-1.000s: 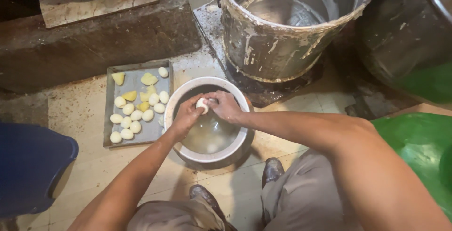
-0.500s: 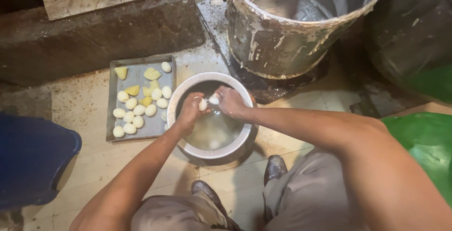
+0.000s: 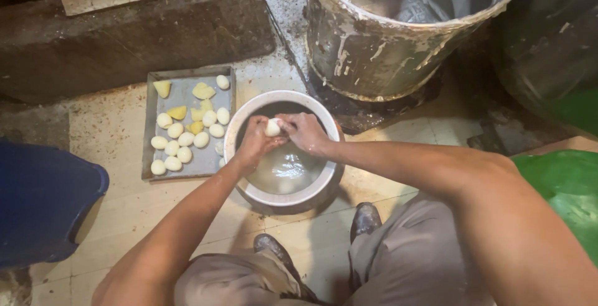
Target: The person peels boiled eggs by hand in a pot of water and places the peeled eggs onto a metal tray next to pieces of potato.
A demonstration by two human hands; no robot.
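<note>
A big metal drum (image 3: 398,25), streaked pale, stands beyond me on the tiled floor (image 3: 112,131). Below it sits the round white-rimmed pot (image 3: 249,113) of cloudy water, and to its left a flat grey tray (image 3: 187,88) carries peeled pale pieces (image 3: 180,138). Over the pot my left hand (image 3: 254,145) and right hand (image 3: 306,133) close together around one small white potato (image 3: 273,128), fingers wrapped on it. I judge I'm mid-way through peeling or rinsing this piece; next calls for turning it in my grip.
</note>
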